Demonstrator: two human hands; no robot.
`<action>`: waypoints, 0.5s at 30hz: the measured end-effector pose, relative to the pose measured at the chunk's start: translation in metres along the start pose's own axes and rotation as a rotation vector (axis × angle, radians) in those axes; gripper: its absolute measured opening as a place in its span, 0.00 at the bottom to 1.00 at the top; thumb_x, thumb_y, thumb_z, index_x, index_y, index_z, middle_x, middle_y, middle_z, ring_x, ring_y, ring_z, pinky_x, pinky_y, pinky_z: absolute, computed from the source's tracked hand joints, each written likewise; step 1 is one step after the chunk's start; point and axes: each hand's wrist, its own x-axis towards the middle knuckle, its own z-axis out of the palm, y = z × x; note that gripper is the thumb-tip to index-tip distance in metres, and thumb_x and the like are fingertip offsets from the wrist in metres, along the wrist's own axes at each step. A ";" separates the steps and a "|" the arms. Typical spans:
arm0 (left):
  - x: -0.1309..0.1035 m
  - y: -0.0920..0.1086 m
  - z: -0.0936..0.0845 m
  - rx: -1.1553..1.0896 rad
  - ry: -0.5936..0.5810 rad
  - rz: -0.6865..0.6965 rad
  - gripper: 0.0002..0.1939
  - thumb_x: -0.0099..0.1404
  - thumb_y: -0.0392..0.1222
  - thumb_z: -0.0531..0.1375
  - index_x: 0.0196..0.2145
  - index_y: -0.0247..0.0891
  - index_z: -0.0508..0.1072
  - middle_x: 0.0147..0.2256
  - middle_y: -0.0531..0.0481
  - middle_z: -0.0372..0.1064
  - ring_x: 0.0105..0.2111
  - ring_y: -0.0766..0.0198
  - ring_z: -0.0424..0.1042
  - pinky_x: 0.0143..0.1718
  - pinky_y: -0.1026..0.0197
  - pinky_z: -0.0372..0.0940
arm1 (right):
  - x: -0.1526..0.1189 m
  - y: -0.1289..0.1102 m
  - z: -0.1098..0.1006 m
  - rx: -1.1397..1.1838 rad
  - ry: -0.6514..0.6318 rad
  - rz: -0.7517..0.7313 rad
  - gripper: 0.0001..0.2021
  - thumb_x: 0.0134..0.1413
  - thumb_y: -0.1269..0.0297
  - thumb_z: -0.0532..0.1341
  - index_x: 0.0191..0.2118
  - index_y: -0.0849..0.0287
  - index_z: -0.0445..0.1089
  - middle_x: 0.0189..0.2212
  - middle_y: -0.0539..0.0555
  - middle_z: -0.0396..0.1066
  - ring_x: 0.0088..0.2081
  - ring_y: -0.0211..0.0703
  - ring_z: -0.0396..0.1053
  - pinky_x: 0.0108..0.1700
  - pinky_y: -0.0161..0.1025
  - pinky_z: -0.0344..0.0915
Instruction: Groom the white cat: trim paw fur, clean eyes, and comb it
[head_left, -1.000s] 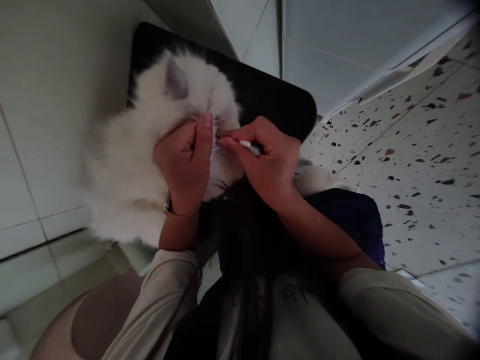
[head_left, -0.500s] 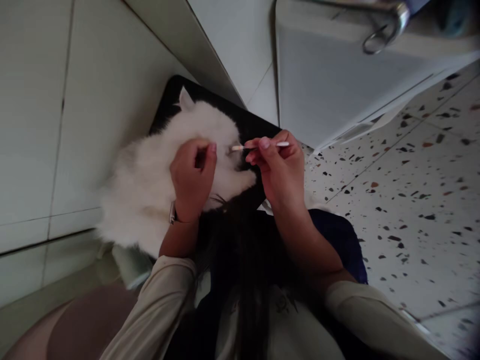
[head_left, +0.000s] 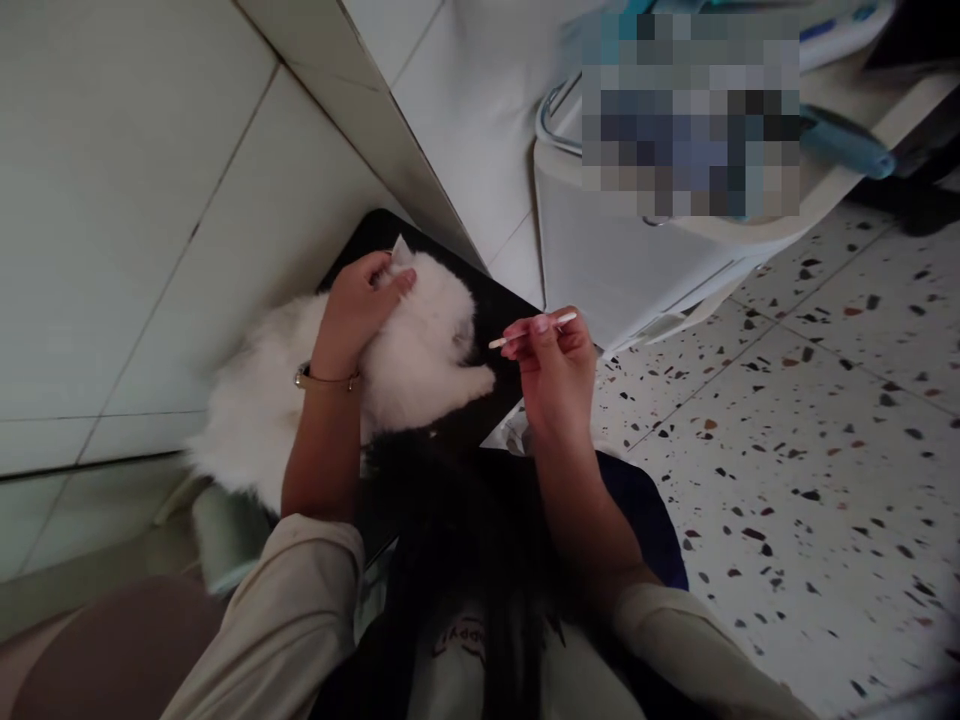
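A fluffy white cat point(head_left: 442, 310) lies on a black surface point(head_left: 501, 292), one foreleg stretched out to the right. My left hand point(head_left: 360, 305) rests at the top of its head beside the upright ear point(head_left: 401, 252), with thumb and fingers apart around the fur; whether it grips the ear is unclear. Just right of the cat, my right hand point(head_left: 553, 365) pinches a thin white cotton swab point(head_left: 568, 319) between thumb and fingers. The swab's left tip points at the cat without touching it.
A white cabinet point(head_left: 600, 250) stands at the upper right, with a blue-handled item point(head_left: 847, 143) on top. Tiled wall point(head_left: 135, 200) rises at the left. Below it are a pale green container point(head_left: 229, 540) and a brown rounded object point(head_left: 120, 650). Speckled floor point(head_left: 750, 450) spreads at the right.
My left hand has gone from near the cat's face up to its ear and opened out. My right hand has drawn the swab away from the cat's face. The view has shifted.
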 end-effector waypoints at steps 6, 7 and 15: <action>0.002 0.007 -0.017 0.053 -0.064 0.232 0.09 0.60 0.49 0.61 0.30 0.41 0.70 0.38 0.51 0.68 0.38 0.63 0.64 0.42 0.58 0.61 | 0.008 -0.009 -0.011 0.029 -0.009 0.044 0.21 0.54 0.48 0.67 0.32 0.52 0.55 0.19 0.41 0.62 0.19 0.31 0.59 0.20 0.30 0.55; 0.001 0.008 -0.019 0.056 -0.092 0.237 0.10 0.60 0.48 0.61 0.29 0.41 0.68 0.36 0.51 0.68 0.36 0.63 0.64 0.40 0.57 0.61 | 0.011 -0.011 -0.013 0.022 -0.017 0.050 0.21 0.54 0.49 0.68 0.31 0.53 0.55 0.18 0.41 0.61 0.19 0.31 0.58 0.19 0.30 0.53; -0.004 0.019 -0.020 0.068 -0.165 0.039 0.11 0.57 0.47 0.60 0.23 0.40 0.64 0.22 0.54 0.59 0.24 0.65 0.56 0.27 0.61 0.49 | 0.052 -0.031 -0.026 -0.163 -0.229 0.064 0.20 0.52 0.51 0.71 0.29 0.54 0.59 0.16 0.41 0.60 0.17 0.30 0.54 0.18 0.30 0.47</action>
